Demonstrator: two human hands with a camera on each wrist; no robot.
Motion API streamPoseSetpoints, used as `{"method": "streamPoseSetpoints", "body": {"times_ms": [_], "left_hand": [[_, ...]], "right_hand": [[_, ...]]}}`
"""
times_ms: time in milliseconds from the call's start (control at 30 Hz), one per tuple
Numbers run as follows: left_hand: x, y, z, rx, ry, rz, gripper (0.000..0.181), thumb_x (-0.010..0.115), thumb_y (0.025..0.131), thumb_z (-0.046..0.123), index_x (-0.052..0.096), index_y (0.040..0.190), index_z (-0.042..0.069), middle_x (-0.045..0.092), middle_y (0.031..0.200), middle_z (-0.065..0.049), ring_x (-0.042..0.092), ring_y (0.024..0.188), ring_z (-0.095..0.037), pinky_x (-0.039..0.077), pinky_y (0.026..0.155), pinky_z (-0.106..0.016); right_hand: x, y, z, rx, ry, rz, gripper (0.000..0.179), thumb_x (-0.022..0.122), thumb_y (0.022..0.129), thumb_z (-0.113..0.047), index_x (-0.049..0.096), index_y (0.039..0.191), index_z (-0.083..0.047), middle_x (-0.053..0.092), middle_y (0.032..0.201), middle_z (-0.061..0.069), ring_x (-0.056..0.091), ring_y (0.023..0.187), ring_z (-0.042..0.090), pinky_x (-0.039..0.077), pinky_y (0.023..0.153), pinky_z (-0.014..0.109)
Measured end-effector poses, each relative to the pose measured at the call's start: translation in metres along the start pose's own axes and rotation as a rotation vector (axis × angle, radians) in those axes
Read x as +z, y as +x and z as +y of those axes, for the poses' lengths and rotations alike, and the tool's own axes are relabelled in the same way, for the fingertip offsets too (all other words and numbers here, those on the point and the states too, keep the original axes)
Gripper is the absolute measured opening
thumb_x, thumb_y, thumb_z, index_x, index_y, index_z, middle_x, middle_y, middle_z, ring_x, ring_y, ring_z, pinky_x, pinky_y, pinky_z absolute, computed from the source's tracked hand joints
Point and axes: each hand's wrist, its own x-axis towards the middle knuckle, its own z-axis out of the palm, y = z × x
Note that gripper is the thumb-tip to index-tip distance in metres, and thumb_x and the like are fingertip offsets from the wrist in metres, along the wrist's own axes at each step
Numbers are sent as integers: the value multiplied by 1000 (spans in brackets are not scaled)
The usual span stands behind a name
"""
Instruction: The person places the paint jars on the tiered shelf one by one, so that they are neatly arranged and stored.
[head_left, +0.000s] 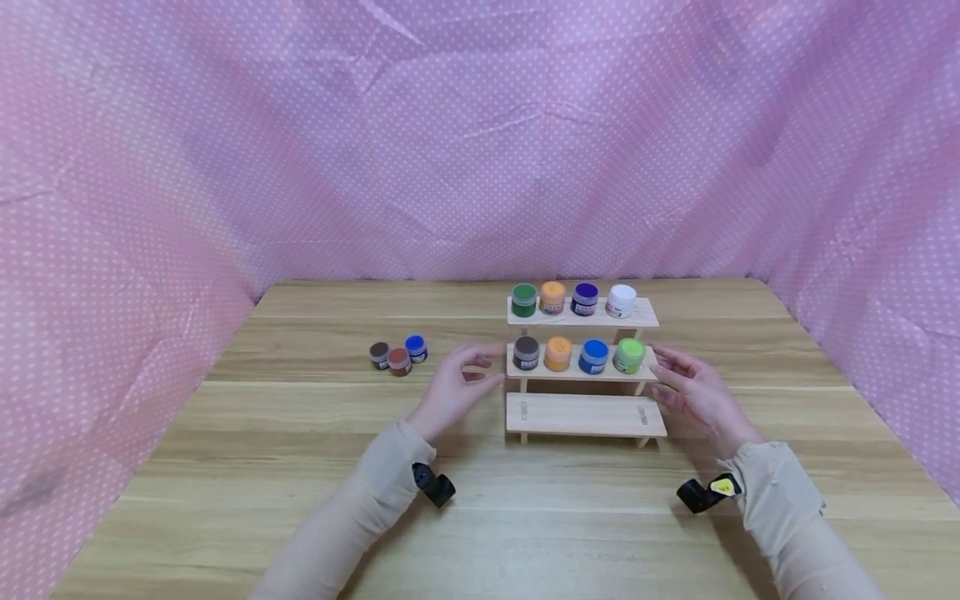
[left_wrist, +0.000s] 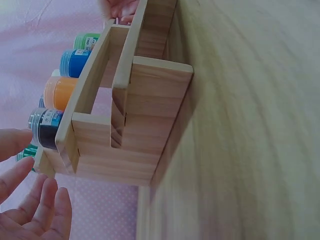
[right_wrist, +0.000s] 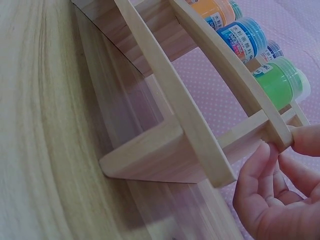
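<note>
A three-step wooden rack stands on the table with paint jars on its upper two steps. My right hand holds the right end of the middle step, thumb above and fingers curled beneath, close to a light green jar. At the other end, my left hand hovers with fingers spread and nothing in them, near a dark brown jar. Along the middle step also sit an orange jar and a blue jar.
Dark green, light orange, purple and white jars line the top step. Left of the rack, brown, red-brown and blue jars cluster on the table. A pink dotted cloth hangs behind.
</note>
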Motion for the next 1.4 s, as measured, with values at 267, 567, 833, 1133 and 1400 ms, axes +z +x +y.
{"method": "streamPoseSetpoints", "body": {"times_ms": [267, 567, 833, 1133, 1400], "left_hand": [[-10, -8, -7, -25, 17, 34, 35, 71, 81, 13, 62, 114, 5, 59, 117, -13, 58, 105, -29, 51, 91, -43], [-27, -15, -12, -59, 27, 56, 31, 69, 83, 10, 63, 112, 5, 60, 117, -15, 58, 106, -29, 52, 91, -41], [-46, -23, -16, -46, 56, 71, 32, 69, 83, 8, 62, 114, 3, 59, 117, -20, 58, 105, -31, 51, 91, -44], [-64, -28, -23, -66, 89, 90, 35, 67, 84, 7, 59, 117, 0, 56, 117, -20, 56, 107, -34, 48, 94, -49], [-79, -31, -27, -76, 164, 92, 33, 65, 85, 7, 58, 117, 2, 57, 119, -19, 56, 108, -35, 49, 93, -48]], "right_hand": [[1, 0, 0, -8, 6, -9, 72, 58, 92, -17, 14, 146, 0, 53, 101, -16, 57, 86, -4, 52, 79, 14], [-1, 0, 2, 6, -13, 1, 73, 59, 91, -19, 15, 147, -3, 52, 105, -16, 57, 88, -4, 52, 80, 14], [-1, 1, 1, 0, -53, 8, 69, 58, 92, -18, 18, 147, -2, 52, 103, -16, 57, 87, -4, 52, 79, 14], [-1, 0, 0, 4, -21, 3, 69, 57, 92, -17, 17, 147, -3, 52, 103, -16, 56, 88, -4, 52, 79, 14], [-1, 0, 2, -5, 18, -1, 71, 59, 91, -18, 19, 147, -4, 53, 102, -16, 56, 87, -4, 52, 78, 14]]}}
